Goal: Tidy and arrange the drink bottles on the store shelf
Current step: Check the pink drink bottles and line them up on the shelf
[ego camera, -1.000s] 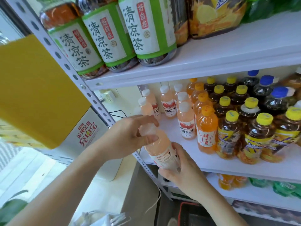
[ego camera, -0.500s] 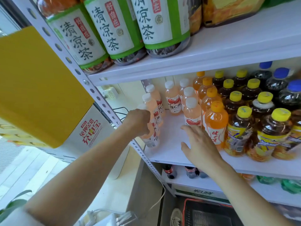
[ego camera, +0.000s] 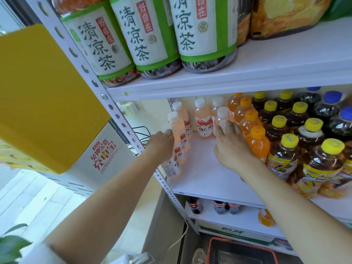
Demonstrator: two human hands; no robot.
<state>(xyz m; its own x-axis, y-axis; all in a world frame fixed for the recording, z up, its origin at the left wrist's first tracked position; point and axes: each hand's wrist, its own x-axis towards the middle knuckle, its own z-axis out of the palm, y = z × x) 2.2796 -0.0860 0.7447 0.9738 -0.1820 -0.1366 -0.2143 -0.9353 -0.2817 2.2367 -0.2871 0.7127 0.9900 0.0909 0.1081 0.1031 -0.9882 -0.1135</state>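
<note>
Pink vitamin drink bottles with white caps (ego camera: 202, 121) stand in two rows at the left end of the middle white shelf (ego camera: 200, 176). My left hand (ego camera: 162, 145) is closed around the neck of the front pink bottle (ego camera: 172, 168) of the left row, which stands upright at the shelf's left front corner. My right hand (ego camera: 230, 147) reaches into the shelf, thumb and fingers curled over the top of the front bottle of the right pink row (ego camera: 225, 125); its body is hidden behind the hand.
Orange drinks (ego camera: 258, 143), yellow-capped tea bottles (ego camera: 285, 155) and blue-capped dark bottles (ego camera: 331, 109) fill the shelf to the right. Large green-labelled tea bottles (ego camera: 144, 35) stand on the shelf above. A yellow sign (ego camera: 43, 96) hangs at the left; a red basket (ego camera: 242, 250) sits below.
The pink bottle that both hands held in front of the shelf now stands on its left front corner under my left hand. My right hand let go and moved onto the right row's front bottle.
</note>
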